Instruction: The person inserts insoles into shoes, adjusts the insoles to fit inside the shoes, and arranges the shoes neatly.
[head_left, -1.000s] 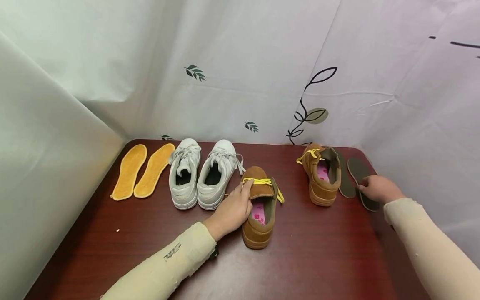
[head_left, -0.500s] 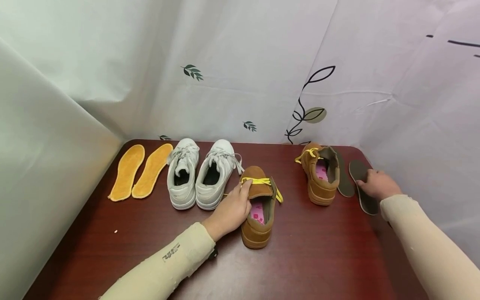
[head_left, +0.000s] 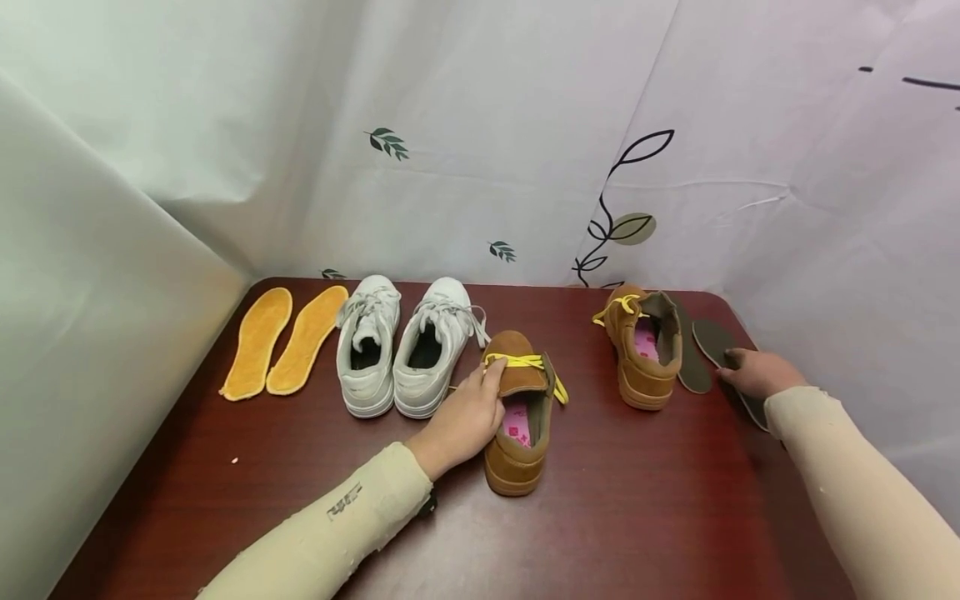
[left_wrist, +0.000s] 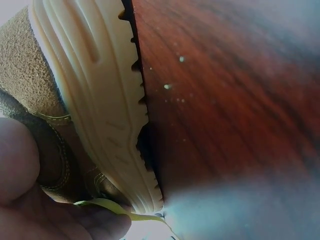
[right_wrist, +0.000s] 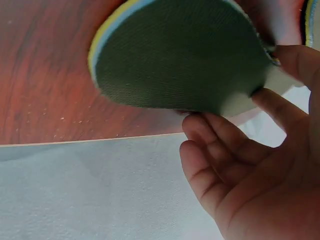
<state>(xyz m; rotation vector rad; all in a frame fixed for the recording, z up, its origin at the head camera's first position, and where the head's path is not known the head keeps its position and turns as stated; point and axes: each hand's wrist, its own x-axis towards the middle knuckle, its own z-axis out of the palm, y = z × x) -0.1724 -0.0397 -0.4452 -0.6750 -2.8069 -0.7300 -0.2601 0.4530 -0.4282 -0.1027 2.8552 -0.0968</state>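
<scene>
The left hand [head_left: 463,421] grips the near brown shoe [head_left: 516,473] at its side, the fingers [left_wrist: 100,222] pressed against the upper by the flat yellow lace [head_left: 517,362]. The shoe stands sole down on the counter [head_left: 637,517], toe pointing away; its upper is napped, suede-like and stitched, its sole [left_wrist: 102,105] tan, grooved along the sidewall and notched at the bottom edge. A patterned pink liner [head_left: 517,423] shows inside.

The right hand [head_left: 761,375] pinches a dark insole [head_left: 712,337] between thumb and fingers at its two long edges, near the right edge of the counter; the remaining fingers are bent. The insole has a finely ribbed, fabric-like face, a rounded end and a layered rim of yellow and pale blue. Whether it is fully raised cannot be told.

A second dark insole [head_left: 696,375] lies between it and the far brown shoe [head_left: 647,390], which partly covers it from view. On the left stand two smooth white shoes [head_left: 367,392] with whitish laces, beside two fuzzy yellow insoles [head_left: 258,342]. The counter is glossy, reddish-brown and wood-grained.
</scene>
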